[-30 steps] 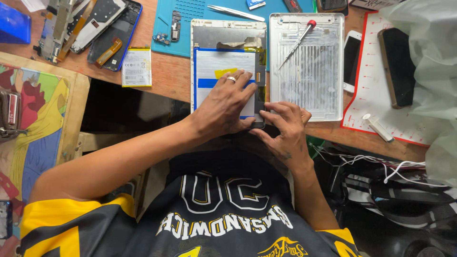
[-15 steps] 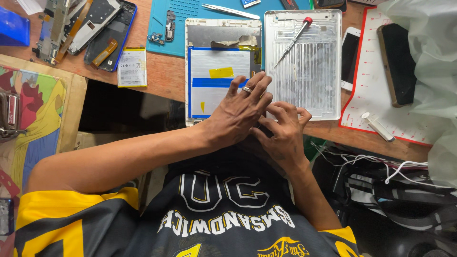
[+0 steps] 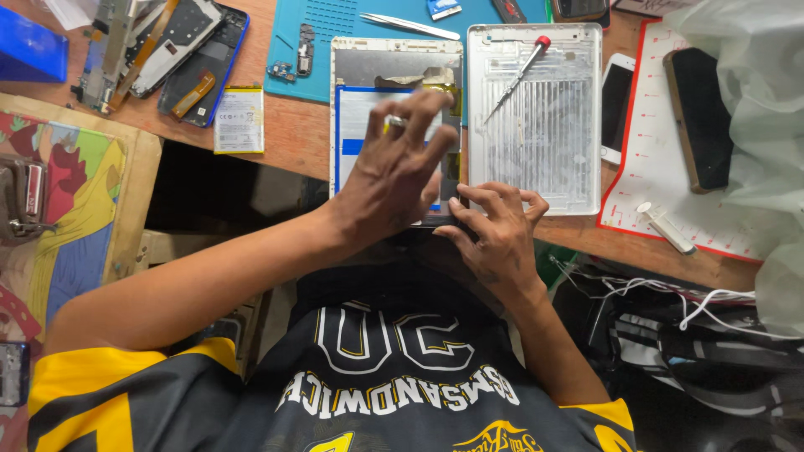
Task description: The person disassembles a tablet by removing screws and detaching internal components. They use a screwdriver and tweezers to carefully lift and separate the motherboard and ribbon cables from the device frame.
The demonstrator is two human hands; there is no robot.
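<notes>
Two halves of a tablet lie apart, and both your hands work at the open one.

Your left hand [image 3: 394, 180] spreads wide over the opened tablet body [image 3: 395, 125] at the table edge, fingers fanned on its white battery [image 3: 356, 125], gripping nothing. Your right hand [image 3: 496, 230] curls against the lower right corner; whether it pinches anything, you cannot tell. The back cover [image 3: 536, 134] is already off, lying just beside it with a red-capped screwdriver [image 3: 519, 77] on it. Reassembly looks undone.

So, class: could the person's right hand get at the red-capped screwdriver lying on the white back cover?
Probably yes: the right hand rests at the back cover's near edge, and nothing lies between it and the screwdriver.
</notes>
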